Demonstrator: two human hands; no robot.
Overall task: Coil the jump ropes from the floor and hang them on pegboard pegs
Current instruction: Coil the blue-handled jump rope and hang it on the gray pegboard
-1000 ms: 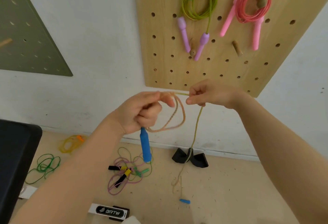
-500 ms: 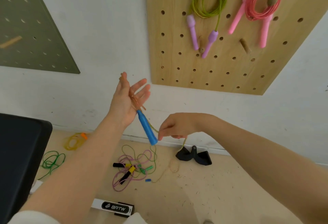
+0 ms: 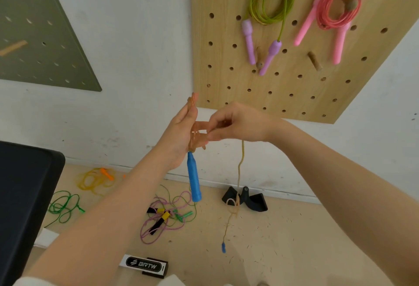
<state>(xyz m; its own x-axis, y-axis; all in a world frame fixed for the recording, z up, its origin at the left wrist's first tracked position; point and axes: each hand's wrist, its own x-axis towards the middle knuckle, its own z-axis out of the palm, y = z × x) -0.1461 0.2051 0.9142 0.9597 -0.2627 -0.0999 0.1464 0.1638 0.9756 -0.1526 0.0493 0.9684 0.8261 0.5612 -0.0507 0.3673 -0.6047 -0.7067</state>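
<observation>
Your left hand (image 3: pixel 181 136), fingers straight, serves as spool for the orange rope (image 3: pixel 239 167); your right hand (image 3: pixel 235 124) pinches it, feeding loops.

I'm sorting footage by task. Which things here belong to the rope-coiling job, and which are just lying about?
Job:
left hand and right hand winding the tan rope with blue handles
wooden pegboard
tangled pink rope, green rope and yellow rope on the floor

Lying about:
black strap piece
black-and-white BRTW box
</observation>
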